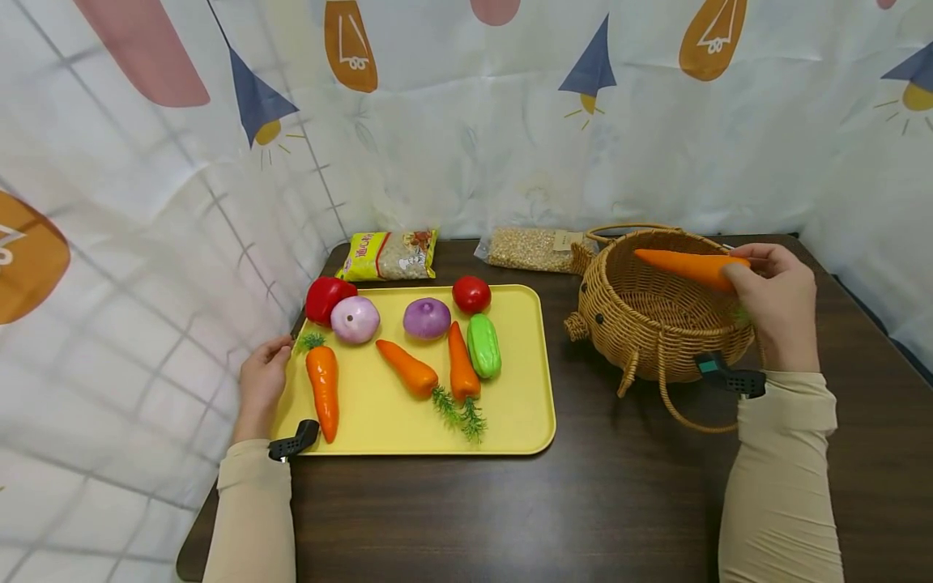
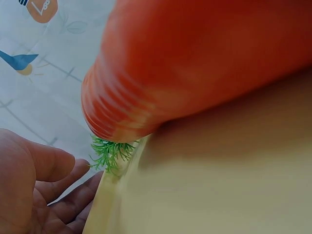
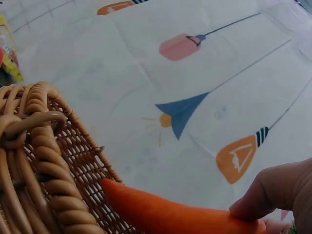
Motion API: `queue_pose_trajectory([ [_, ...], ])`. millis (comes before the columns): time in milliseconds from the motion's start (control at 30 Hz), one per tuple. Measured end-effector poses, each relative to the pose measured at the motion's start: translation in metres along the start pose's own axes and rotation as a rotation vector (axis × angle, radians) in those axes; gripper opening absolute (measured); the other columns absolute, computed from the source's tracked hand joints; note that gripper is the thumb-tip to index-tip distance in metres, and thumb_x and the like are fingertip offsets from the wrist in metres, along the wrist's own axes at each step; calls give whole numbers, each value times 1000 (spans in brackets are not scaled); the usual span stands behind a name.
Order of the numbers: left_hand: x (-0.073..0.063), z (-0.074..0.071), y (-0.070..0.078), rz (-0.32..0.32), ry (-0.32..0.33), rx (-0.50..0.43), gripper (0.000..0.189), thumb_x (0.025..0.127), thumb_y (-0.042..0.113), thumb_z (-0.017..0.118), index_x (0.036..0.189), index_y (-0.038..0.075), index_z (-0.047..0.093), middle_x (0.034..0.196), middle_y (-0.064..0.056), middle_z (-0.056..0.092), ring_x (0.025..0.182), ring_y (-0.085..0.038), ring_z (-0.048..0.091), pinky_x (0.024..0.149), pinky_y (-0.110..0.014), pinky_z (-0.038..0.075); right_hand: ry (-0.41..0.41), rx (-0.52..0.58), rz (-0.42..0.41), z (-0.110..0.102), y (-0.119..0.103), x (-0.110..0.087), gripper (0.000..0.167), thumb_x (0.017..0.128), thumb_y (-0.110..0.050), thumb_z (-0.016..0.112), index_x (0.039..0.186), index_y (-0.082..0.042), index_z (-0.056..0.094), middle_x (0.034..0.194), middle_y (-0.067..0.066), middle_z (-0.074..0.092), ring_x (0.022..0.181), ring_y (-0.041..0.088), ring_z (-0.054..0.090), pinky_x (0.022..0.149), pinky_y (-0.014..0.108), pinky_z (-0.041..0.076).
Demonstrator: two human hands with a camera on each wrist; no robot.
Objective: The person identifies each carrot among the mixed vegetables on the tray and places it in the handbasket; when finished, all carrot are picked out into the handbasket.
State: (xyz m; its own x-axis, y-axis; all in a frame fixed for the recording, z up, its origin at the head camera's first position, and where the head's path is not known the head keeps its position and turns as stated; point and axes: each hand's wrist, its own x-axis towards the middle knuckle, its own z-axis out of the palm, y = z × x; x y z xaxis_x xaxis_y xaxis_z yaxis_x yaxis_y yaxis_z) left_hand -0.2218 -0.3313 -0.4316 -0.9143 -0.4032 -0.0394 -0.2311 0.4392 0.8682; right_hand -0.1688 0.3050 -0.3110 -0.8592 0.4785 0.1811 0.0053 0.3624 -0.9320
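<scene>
My right hand (image 1: 783, 304) pinches an orange carrot (image 1: 688, 265) by its thick end, over the mouth of a wicker pig-shaped basket (image 1: 641, 344). In the right wrist view, the thumb lies on the carrot (image 3: 170, 212) and its tip points toward the basket's woven wall (image 3: 63, 180). My left hand (image 1: 262, 385) is at the left edge of a yellow tray (image 1: 510, 413), with the fingers loosely bent beside the rim. Nearest to it on the tray lies another carrot (image 1: 323, 393); its green top (image 2: 112, 153) hangs near the left fingertips.
Two more carrots (image 1: 408, 368), a green cucumber-like vegetable (image 1: 484, 346), a tomato (image 1: 471, 295), a red pepper (image 1: 325, 300) and two onions (image 1: 427, 318) lie on the tray. Behind stand a yellow packet (image 1: 389, 255) and a clear bag of grains (image 1: 532, 248), before a patterned curtain (image 1: 466, 146).
</scene>
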Motion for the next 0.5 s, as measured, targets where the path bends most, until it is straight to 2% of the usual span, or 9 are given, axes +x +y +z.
queue_pose_trajectory([
  [167,0,0,-1,1,0,-3,44,104,26,43,141,4,52,141,-16,52,122,-20,49,101,-29,40,-24,-179,-55,9,1,0,32,93,-26,60,121,-12,63,105,-10,53,80,4,52,60,11,45],
  [300,-1,-1,-1,-9,-18,-6,45,105,27,41,143,5,50,144,-16,50,127,-24,46,105,-34,39,-93,-285,-82,19,-1,-2,45,94,-38,59,129,-11,60,121,5,56,74,10,50,55,19,43],
  [400,-1,-1,-1,-8,-25,-1,46,105,28,40,144,5,49,144,-16,49,128,-26,46,106,-35,38,-134,-333,-86,24,-1,-2,50,94,-44,56,132,-11,59,130,15,55,78,17,49,54,25,42],
  [500,-1,-1,0,1,-14,10,46,105,29,41,142,5,50,143,-16,50,125,-23,48,103,-31,40,-155,-365,-94,28,0,0,53,94,-47,55,133,-11,59,132,19,55,85,22,49,58,30,42],
])
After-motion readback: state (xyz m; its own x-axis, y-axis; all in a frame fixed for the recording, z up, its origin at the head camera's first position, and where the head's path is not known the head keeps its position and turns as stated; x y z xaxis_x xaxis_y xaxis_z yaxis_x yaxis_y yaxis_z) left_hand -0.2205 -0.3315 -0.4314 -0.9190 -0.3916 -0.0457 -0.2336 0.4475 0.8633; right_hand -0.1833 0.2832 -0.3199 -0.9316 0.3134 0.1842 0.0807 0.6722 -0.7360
